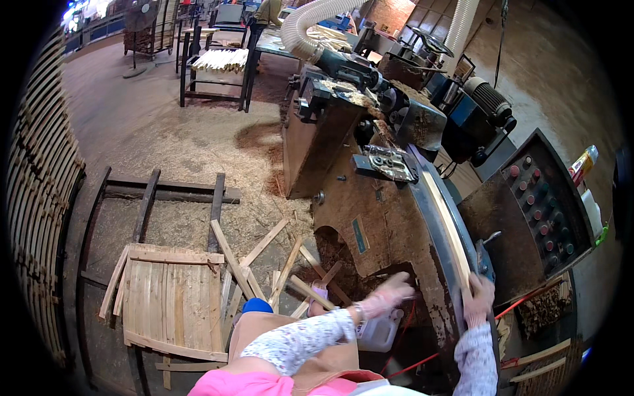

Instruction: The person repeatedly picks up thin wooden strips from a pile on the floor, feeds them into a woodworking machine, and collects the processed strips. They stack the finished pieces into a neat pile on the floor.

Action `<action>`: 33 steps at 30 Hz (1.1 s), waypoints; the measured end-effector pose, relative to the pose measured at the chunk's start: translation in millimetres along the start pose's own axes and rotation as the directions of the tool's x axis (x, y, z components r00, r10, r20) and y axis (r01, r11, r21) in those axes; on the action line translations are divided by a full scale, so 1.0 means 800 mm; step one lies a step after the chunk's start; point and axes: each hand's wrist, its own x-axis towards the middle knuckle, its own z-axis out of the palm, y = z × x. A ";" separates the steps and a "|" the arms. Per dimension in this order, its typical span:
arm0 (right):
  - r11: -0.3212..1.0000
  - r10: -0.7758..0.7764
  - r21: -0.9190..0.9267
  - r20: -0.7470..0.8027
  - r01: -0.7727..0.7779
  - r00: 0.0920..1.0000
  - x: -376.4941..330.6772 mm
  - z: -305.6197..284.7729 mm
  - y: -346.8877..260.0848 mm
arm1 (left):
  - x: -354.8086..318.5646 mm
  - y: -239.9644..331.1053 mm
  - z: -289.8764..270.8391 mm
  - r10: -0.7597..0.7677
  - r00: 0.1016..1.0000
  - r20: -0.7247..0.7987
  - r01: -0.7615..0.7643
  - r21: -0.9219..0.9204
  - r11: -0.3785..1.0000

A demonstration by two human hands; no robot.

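My right hand is closed over the near end of a long, pale wooden strip. The strip lies lengthwise on the metal bed of a woodworking machine, its far end running toward the cutter area. A metal guide block sits beside the bed there. My left hand hangs in the air left of the machine, slightly blurred, with its fingers loosely stretched and nothing seen in them. Below it stands a whitish plastic jug.
Left of me, a stack of wooden strips rests on a dark frame, with loose strips scattered beside it. A button panel stands at right. Dust hoses rise behind. Shavings cover the floor. A red cord hangs low.
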 end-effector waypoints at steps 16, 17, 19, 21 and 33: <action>0.898 -0.062 0.429 0.341 -0.096 0.938 0.239 0.164 -0.152 | -0.702 -0.177 -0.345 -0.203 -0.845 -0.495 0.375 -0.818 0.435; 0.871 0.019 0.454 0.351 -0.188 0.936 0.233 0.179 -0.082 | -0.661 -0.192 -0.345 0.366 -0.774 -0.516 0.633 -0.639 0.437; 0.910 0.027 0.377 0.362 -0.173 0.932 0.191 0.160 -0.072 | -0.626 -0.149 -0.377 -0.338 -0.835 -0.433 0.334 -0.889 0.313; 0.969 -0.049 0.243 0.362 -0.044 0.931 0.181 0.143 -0.104 | -0.649 -0.189 -0.375 -0.279 -0.903 -0.327 0.229 -0.915 0.333; 0.785 -0.189 0.620 0.243 -0.003 0.951 0.141 0.140 -0.239 | -0.708 -0.203 -0.393 -0.387 -0.682 -0.621 0.393 -0.757 0.522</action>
